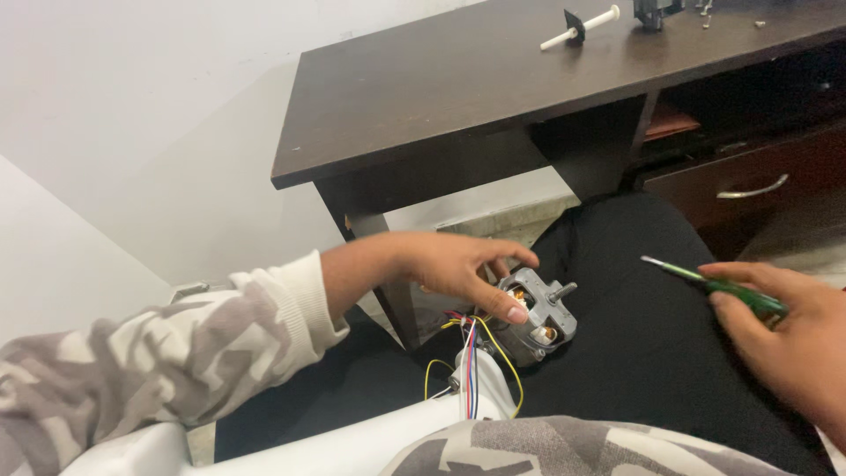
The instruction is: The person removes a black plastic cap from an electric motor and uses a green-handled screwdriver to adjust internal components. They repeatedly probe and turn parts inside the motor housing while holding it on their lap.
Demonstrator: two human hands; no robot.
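Your camouflage sleeve (pixel 132 370) lay closest to the lens, above a white plastic housing (pixel 352 441) from which coloured wires (pixel 476 353) ran up to a small grey electric motor (pixel 538 313). The motor rested on your black-clad lap (pixel 652 353), just in front of the dark wooden desk (pixel 458 88). Your left hand (pixel 449 264) had its fingers spread over the motor, thumb tip pressing its near side. Your right hand (pixel 784 339), well apart, pinched the green handle of a screwdriver (pixel 705 282), its tip pointing toward the motor.
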